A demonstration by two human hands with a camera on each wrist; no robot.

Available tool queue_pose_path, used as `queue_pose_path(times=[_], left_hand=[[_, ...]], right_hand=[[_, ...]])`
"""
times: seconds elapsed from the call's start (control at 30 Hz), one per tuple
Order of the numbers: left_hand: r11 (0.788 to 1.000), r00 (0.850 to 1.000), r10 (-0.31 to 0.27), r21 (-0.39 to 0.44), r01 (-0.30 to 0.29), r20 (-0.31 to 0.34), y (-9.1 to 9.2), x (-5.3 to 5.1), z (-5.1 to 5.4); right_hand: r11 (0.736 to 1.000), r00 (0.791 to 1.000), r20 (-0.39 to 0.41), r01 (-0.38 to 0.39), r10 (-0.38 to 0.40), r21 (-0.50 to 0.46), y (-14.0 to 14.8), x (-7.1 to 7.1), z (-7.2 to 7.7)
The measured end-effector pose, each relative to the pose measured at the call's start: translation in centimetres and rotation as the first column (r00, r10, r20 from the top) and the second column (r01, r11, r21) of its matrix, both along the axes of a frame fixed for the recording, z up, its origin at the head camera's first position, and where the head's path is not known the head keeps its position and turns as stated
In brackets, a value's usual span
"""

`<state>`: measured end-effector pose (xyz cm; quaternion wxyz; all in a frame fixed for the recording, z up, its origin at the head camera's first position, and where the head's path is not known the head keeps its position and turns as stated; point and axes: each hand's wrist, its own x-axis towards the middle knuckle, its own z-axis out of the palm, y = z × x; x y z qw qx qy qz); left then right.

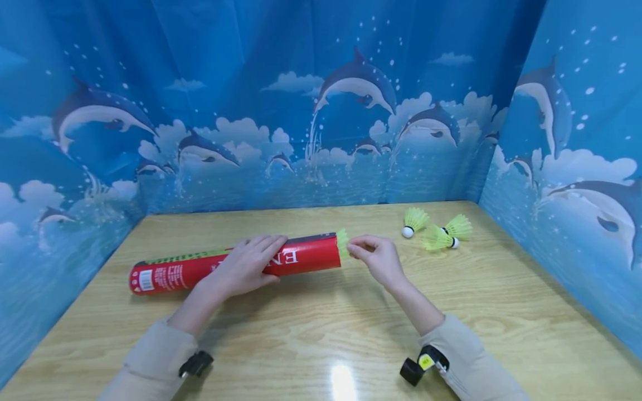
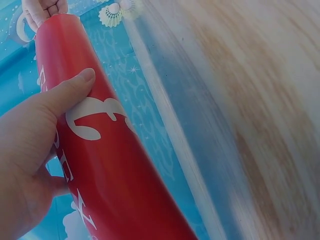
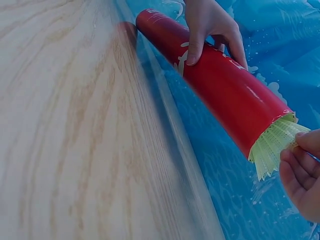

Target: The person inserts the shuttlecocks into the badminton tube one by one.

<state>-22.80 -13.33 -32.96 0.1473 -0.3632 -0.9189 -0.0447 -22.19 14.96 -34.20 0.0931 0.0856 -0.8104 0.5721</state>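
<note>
My left hand (image 1: 244, 266) grips a red cardboard shuttlecock tube (image 1: 313, 257) around its middle, thumb on the near side in the left wrist view. The tube lies slanted, its right end raised off the table. From that open end a yellow-green shuttlecock (image 3: 272, 147) pokes out, skirt first; its base is hidden inside. My right hand (image 1: 378, 260) pinches the edge of this skirt between thumb and forefinger, clearest in the right wrist view. White lettering and a barcode mark the tube's side.
Beyond my right hand, three loose yellow-green shuttlecocks lie on the wooden table (image 1: 301, 340): one standing apart (image 1: 415, 221), two touching (image 1: 438, 239). A blue dolphin-print curtain (image 1: 281, 111) closes off the back and sides.
</note>
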Motion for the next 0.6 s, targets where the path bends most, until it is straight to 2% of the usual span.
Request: queue_pose_path(times=[0.6], left_hand=[[1.000,1.000,-0.002,0.004,0.002,0.004,0.11,0.03,0.03]], right_hand=[[1.000,1.000,0.010,-0.011,0.011,0.001,-0.21,0.02,-0.17]])
